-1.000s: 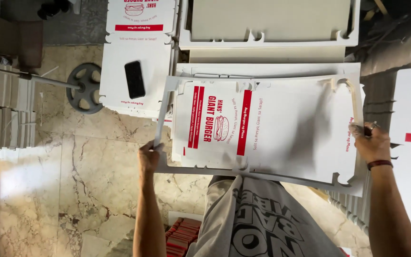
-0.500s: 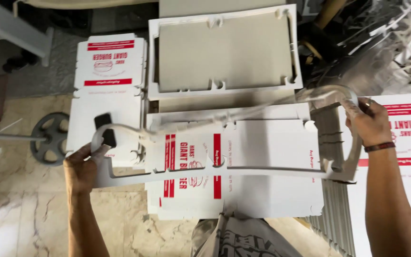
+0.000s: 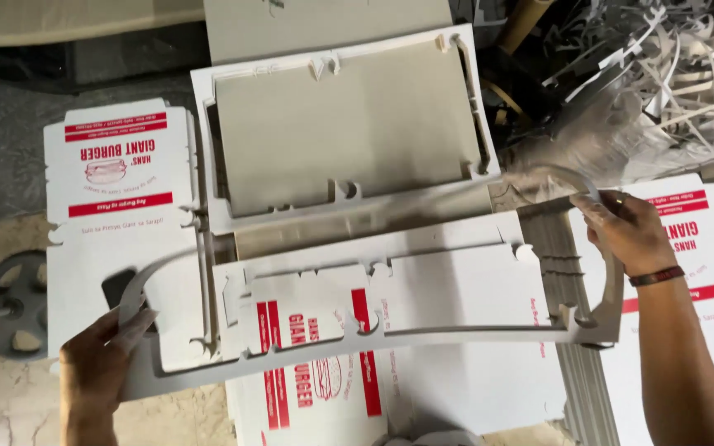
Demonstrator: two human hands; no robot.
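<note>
Over stacked cartons (image 3: 117, 165), both hands (image 3: 97, 367) grip a thin white cardboard frame (image 3: 390, 339)

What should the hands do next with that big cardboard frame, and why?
Probably carry the cardboard frame to the scrap pile at the upper right. The left hand and right hand hold its two ends, lifted clear of the printed box sheet, so it looks like leftover trim, and similar white strips already lie in that pile.

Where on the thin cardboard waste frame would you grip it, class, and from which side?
Grip the cardboard waste frame at its two short end strips, from outside, as the left hand and right hand do; its long rails are narrow and would likely sag or tear.
</note>
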